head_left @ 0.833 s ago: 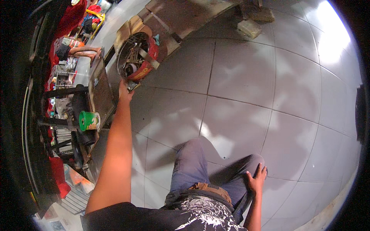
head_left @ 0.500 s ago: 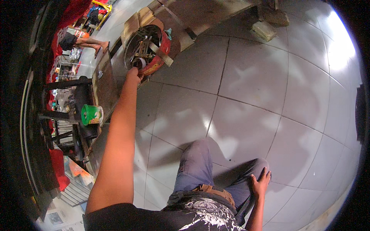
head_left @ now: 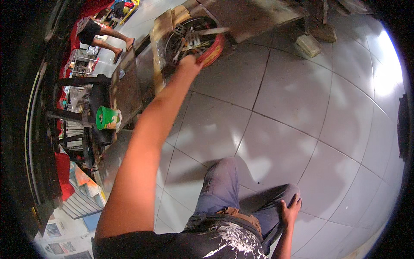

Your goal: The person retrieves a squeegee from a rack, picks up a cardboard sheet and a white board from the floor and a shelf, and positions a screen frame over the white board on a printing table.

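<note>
At the far left of centre, a round container with a red and yellow side sits on a low wooden platform. Several metal tools lie inside it, and a flat pale strip lies across its rim. My left arm is stretched out, and my left hand is at the container's near edge; its fingers are blurred and hidden by the back of the hand. My right hand rests on my right knee, fingers spread, with nothing in it.
A green bucket stands at the left beside the wooden board. Cardboard lies behind the container. A stone block is by the platform's leg. Another person's legs show at the far left. Grey tiles cover the floor.
The whole view has shifted. My left hand has moved right along the container's near edge. The container appears turned and slightly further right, its pale strip now nearly level. My right hand stays put.
</note>
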`<state>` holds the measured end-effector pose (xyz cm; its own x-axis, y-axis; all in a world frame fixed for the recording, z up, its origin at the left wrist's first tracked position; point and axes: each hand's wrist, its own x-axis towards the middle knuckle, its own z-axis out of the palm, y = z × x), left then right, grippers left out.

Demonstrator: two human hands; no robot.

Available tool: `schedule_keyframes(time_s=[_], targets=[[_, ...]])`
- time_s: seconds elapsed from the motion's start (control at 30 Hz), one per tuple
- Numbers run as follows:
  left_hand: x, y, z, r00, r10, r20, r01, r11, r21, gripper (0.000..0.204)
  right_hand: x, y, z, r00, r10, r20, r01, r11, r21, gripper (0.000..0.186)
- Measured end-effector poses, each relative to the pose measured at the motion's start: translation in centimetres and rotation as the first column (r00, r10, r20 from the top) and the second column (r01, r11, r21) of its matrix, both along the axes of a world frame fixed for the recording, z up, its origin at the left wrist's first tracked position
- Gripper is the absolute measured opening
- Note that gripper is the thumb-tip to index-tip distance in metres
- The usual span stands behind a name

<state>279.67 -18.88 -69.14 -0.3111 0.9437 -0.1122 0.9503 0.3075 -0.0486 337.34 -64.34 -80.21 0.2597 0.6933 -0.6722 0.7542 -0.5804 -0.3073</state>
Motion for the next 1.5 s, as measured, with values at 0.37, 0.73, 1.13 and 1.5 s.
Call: schedule_keyframes(time_s=[0.37, 0.73, 1.13, 1.5], targets=[[9.6, 0.2, -1.1, 0.463, 0.001, 0.886, -0.490, 0.834, 0.255, 0.058, -0.3, -0.5, 0.7, 0.999, -0.037, -0.001, 0.037, 0.999, 0.014, 0.088], [-23.0, -10.7, -4.8, 0.639, 0.476, 0.604, -0.716, 0.654, 0.242, 0.100, 0.1, -0.1, -1.2, 0.998, 0.000, -0.066, 0.003, 0.999, 0.050, 0.086], [-15.7, -11.3, -3.0, 0.480, 0.547, 0.686, -0.595, 0.778, -0.204, 0.099, 0.6, -1.4, -2.0, 1.000, -0.002, 0.005, 0.002, 0.996, 0.088, 0.086], [-13.3, -11.2, -1.3, 0.255, 0.037, 0.966, -0.552, 0.826, 0.114, 0.048, 0.6, -1.1, -1.7, 1.000, 0.006, 0.017, -0.007, 0.998, 0.058, 0.087]])
